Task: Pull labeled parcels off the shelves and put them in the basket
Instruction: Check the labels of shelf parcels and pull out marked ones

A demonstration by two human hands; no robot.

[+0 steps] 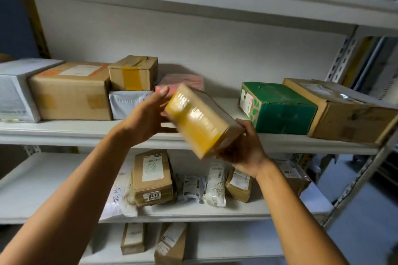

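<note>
Apparently both hands, left hand and right hand, cradle the blurred parcel.

Behind the middle shelf I see a plain white wall running its whole length. Past the shelf's left end, up in the corner, stands a dark blue board with a yellow edge. Beyond the right end there is a yellow strip, too blurred to make out. Low on the right lies grey floor.
</note>
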